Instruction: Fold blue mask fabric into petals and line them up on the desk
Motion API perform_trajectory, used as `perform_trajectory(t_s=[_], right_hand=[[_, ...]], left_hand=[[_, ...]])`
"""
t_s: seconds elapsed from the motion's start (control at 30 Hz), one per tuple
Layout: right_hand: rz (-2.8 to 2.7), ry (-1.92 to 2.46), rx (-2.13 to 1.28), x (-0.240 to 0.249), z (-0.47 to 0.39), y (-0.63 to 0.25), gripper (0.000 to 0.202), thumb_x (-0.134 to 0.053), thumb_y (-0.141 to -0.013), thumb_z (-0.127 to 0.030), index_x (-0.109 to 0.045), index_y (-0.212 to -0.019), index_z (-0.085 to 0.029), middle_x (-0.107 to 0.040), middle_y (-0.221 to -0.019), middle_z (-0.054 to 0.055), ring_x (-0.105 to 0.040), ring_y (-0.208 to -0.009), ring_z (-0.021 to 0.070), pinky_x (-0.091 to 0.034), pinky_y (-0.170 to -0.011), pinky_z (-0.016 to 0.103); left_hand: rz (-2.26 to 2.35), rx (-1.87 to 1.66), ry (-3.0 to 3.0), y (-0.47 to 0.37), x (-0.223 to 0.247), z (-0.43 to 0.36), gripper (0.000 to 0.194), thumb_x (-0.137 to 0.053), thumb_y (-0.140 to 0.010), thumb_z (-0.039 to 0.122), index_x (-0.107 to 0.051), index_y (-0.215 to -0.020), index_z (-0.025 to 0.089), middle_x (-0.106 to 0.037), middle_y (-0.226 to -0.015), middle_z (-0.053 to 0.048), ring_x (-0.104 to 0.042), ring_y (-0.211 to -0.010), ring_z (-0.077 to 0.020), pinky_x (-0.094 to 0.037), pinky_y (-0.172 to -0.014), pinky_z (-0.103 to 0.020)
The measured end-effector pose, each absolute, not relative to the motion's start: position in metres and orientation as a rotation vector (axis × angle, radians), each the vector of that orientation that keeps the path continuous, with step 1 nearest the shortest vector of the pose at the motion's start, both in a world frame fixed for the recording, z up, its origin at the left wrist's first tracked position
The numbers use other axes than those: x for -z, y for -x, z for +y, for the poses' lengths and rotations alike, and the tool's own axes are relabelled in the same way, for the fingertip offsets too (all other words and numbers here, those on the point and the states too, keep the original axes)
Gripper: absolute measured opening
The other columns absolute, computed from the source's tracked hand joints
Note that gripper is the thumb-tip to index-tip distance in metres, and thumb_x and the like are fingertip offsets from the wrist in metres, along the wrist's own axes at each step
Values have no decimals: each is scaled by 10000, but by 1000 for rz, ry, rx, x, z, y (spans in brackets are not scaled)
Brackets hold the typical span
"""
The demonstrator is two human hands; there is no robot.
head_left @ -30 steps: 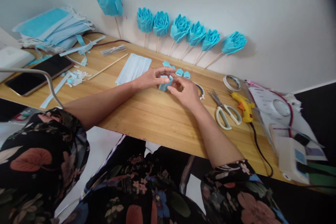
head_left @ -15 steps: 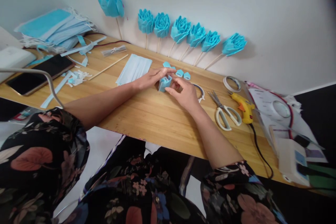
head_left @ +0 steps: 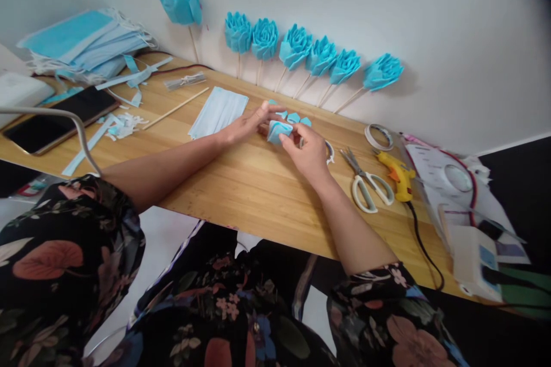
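A small folded light-blue piece is pinched between the thumb and fingers of my right hand, a little above the wooden table. My left hand is at the piece's left side, its fingers stretched toward the back; the lower fingers are partly hidden behind the piece, so contact is unclear. Just behind the hands lie several small blue folded pieces. A pale blue pleated sheet lies flat to the left of my left hand. Partly behind my right hand is a white ring.
Blue flowers on sticks lean on the wall. Scissors, a tape roll and a yellow glue gun lie right. At left are a mask stack, a phone, scraps and a stick.
The folded piece has moved slightly right and up and is turned, showing more of its pale side. My left hand's fingers have loosened from around it and lifted.
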State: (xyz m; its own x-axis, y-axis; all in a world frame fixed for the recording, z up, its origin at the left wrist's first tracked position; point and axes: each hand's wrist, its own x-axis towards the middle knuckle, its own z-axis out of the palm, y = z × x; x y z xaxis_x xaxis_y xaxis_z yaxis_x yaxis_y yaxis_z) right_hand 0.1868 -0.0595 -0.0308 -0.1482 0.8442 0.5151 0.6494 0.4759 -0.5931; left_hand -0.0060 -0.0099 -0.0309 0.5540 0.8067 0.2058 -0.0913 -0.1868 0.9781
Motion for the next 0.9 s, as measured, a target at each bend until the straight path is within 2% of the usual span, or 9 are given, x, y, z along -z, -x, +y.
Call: perform_trajectory(t_s=[0.13, 0.3, 0.53, 0.77, 0.9], right_hand=[[-1802, 1274, -353, 30, -57, -190, 149, -652, -868, -327, -590, -773, -231, -564, -667, -31, -518, -657, 148, -427, -676, 301], [-1855, 1332, -515, 38, -54, -190, 125, -702, -824, -328, -626, -814, -229, -569, -649, -42, -499, -607, 137, -409, -635, 293], [-1857, 1378, -518, 40, -53, -191, 137, -702, -830, -351, -628, -815, -236, -577, -631, -43, -492, -587, 139, -397, -619, 300], [-1856, 1410, -520, 39, -54, -191, 149, -717, -832, -346, -692, -926, -233, -579, -624, -46, -511, -585, 147, -411, -621, 310], [-1860, 1415, -552, 39, -53, -191, 315, -725, -829, -347, -705, -1123, -236, -637, -683, -35, -548, -612, 158, -440, -640, 317]], left_hand=[[670, -1012, -1393, 4, 36, -2, 795, -311, -986, 760, -603, -1357, 121, -706, -1226, -181, -688, -1122, -273, -541, -882, -365], [733, -1013, -1408, 5, 37, -2, 764, -310, -995, 746, -632, -1317, 133, -717, -1192, -163, -681, -1125, -254, -525, -892, -345], [650, -978, -1466, 7, 42, 1, 678, -327, -1032, 667, -644, -1346, 157, -708, -1252, -148, -669, -1144, -256, -528, -920, -363], [601, -967, -1538, 11, 39, 1, 719, -363, -1004, 710, -634, -1350, 141, -700, -1273, -162, -653, -1167, -268, -519, -926, -373], [610, -941, -1508, 10, 40, 4, 779, -300, -992, 752, -629, -1343, 140, -711, -1250, -170, -660, -1171, -278, -515, -919, -376]])
